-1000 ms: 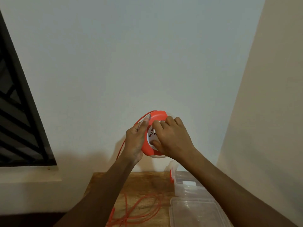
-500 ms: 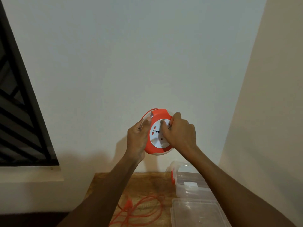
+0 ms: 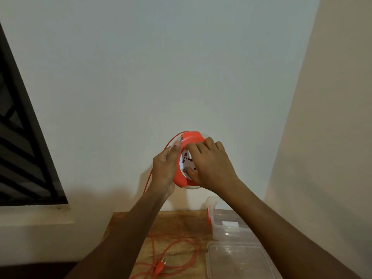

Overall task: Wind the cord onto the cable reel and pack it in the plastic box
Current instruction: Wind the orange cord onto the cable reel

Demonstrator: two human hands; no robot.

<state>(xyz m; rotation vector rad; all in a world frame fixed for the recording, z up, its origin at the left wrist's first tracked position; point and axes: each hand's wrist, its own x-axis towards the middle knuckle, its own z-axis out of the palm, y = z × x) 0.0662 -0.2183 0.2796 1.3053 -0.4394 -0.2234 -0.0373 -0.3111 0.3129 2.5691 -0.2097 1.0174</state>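
Much cord lies loose below our grip; left hand clasps the reel, right hand pressed on its face; box unpacked.

The right hand has swung round the cable reel face — less cord lies loose, seemingly.

Down at the bottom of the view sits the wooden surface, its grain warm brown, pushed up against the pale wall. Loose loops of the orange cord sprawl across its middle, with the orange plug lying among them near the front edge. Over on the right stands the clear plastic box with an orange clasp on its left side, and just in front of it the clear lid lies flat on the wood.
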